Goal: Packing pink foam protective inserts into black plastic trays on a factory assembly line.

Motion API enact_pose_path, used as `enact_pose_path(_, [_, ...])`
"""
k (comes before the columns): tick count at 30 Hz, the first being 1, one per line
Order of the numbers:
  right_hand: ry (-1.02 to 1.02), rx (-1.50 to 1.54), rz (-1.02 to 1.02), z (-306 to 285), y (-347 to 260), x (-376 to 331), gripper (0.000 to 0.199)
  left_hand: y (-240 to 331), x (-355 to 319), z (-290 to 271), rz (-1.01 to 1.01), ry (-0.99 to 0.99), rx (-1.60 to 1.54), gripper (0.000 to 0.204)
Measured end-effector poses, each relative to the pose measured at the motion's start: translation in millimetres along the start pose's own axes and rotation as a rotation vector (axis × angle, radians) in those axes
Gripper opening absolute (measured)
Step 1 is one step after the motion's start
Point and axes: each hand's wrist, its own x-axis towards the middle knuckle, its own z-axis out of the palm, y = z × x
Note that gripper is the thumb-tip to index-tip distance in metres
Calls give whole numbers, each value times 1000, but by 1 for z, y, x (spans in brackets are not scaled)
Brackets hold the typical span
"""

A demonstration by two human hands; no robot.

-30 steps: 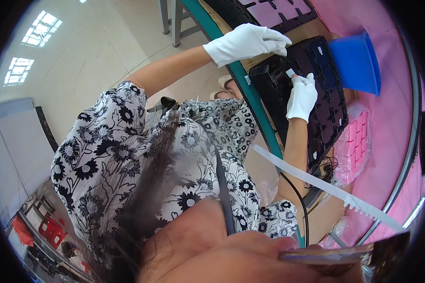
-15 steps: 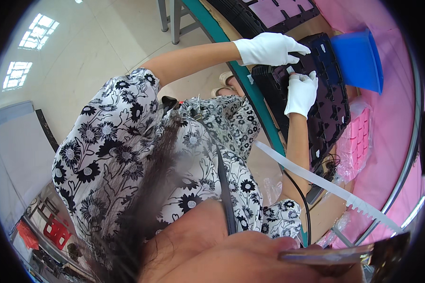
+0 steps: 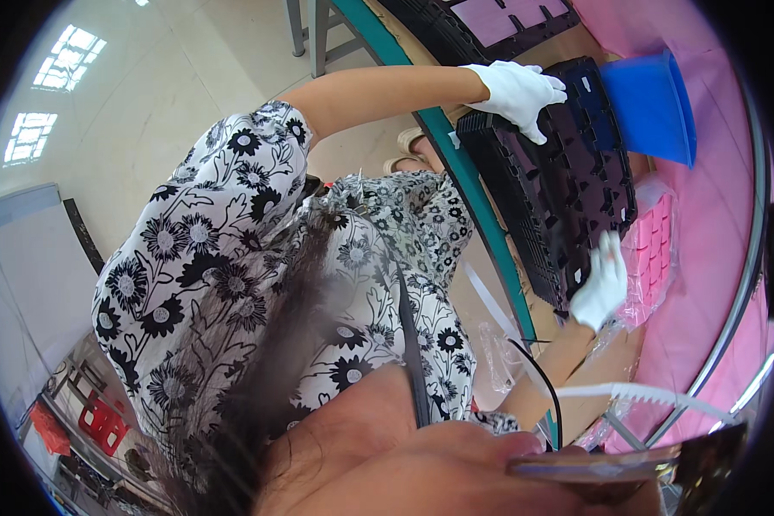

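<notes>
A stack of black slotted trays (image 3: 576,181) lies on the pink table by its green edge (image 3: 473,198). My left hand (image 3: 518,90), in a white glove, lies over the stack's far corner with its fingers curled on the top tray. My right hand (image 3: 600,288), also gloved and slightly blurred, grips the stack's near end. A blue plastic bin (image 3: 649,107) stands right behind the trays.
A bagged pink tray (image 3: 658,245) lies beside the black stack. More black trays with pink pads (image 3: 499,21) sit at the far end. A white toothed strip (image 3: 654,394) and a black cable (image 3: 542,378) are near my right forearm. Metal stool legs (image 3: 305,26) stand on the floor.
My right hand has left the middle of the top tray and dropped to the stack's near end. My left hand has shifted further over the far corner.
</notes>
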Motion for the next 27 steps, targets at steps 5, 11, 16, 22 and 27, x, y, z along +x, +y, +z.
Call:
enact_pose_path(5, [191,107,862,-100,132,-120,37,12,9,1,-19,14,21,75])
enact_pose_path(11, [313,-1089,768,-159,119,-237,29,11,-9,-23,-61,338,-640,50])
enact_pose_path(16, [895,-221,542,-138,-34,-155,28,-1,-20,-15,24,433,-1133,36])
enact_pose_path(22, [57,16,-319,-32,-95,22,19,39,-32,-9,-96,425,-1611,45])
enact_pose_path(27, [-281,-50,-796,56,-72,125,22,31,-33,16,-162,568,-1589,46])
